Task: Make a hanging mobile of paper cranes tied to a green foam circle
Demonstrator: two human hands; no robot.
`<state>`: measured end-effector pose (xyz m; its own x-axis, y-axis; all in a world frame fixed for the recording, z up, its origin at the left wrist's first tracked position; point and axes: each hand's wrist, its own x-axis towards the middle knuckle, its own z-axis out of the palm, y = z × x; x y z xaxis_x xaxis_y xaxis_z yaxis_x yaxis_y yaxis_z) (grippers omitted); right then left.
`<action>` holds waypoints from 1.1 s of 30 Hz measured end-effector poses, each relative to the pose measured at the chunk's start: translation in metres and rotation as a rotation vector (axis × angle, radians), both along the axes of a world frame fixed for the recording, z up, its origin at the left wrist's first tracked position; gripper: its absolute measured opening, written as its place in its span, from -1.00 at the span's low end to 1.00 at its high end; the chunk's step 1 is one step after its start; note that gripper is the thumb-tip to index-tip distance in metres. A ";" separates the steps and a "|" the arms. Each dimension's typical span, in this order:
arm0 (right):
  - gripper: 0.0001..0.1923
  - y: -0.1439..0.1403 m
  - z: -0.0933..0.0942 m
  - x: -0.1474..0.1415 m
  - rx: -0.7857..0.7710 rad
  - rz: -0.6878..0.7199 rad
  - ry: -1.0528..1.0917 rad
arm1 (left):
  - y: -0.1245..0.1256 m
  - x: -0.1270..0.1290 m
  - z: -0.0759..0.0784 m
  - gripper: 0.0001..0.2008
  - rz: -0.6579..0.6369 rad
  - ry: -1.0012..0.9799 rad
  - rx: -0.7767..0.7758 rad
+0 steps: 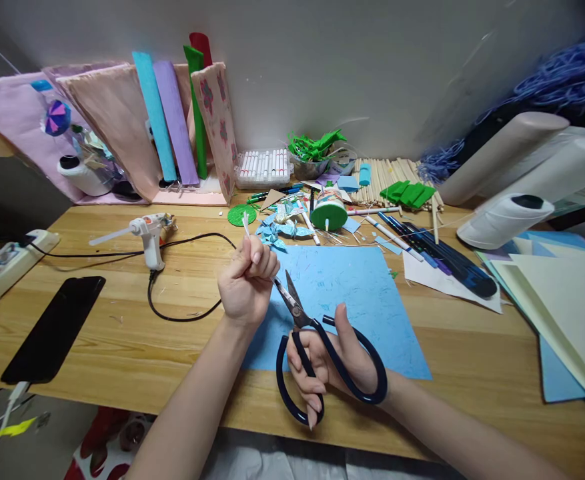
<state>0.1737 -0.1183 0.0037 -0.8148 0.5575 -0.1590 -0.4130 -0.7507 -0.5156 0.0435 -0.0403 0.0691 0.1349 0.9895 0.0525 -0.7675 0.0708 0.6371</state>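
Observation:
My left hand (246, 283) is closed around a thin white stick (246, 225) that pokes up above my fingers. My right hand (322, 357) grips dark blue-handled scissors (317, 347), fingers through the loops. The blades (286, 290) are open and point up-left, reaching the lower end of the stick just under my left hand. Both hands hover over a light blue paper sheet (352, 293) lying on the wooden desk (122, 320).
A white glue gun (145, 233) with a black cord stands at left, a black phone (55, 327) and a power strip (2, 267) further left. Markers, wooden sticks, green paper scraps and a green tape roll (328, 213) crowd the back. Cream and blue sheets (562, 300) lie right.

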 end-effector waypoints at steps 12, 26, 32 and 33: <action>-0.10 0.006 0.020 -0.003 -0.003 -0.175 0.162 | -0.018 0.015 0.002 -0.65 -0.151 0.025 0.060; -0.10 0.005 0.016 0.004 0.135 -0.207 0.289 | -0.010 0.005 0.005 -0.67 -0.186 -0.353 -0.153; -0.05 0.008 0.017 0.007 0.140 -0.178 0.250 | -0.008 0.006 0.004 -0.65 -0.191 -0.321 -0.195; -0.07 0.008 0.017 0.008 0.147 -0.184 0.258 | -0.008 0.007 0.004 -0.65 -0.193 -0.321 -0.192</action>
<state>0.1815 -0.1104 0.0203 -0.7012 0.7006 0.1320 -0.6657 -0.5771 -0.4732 0.0500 -0.0484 0.0733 0.3254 0.9436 -0.0609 -0.8862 0.3268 0.3285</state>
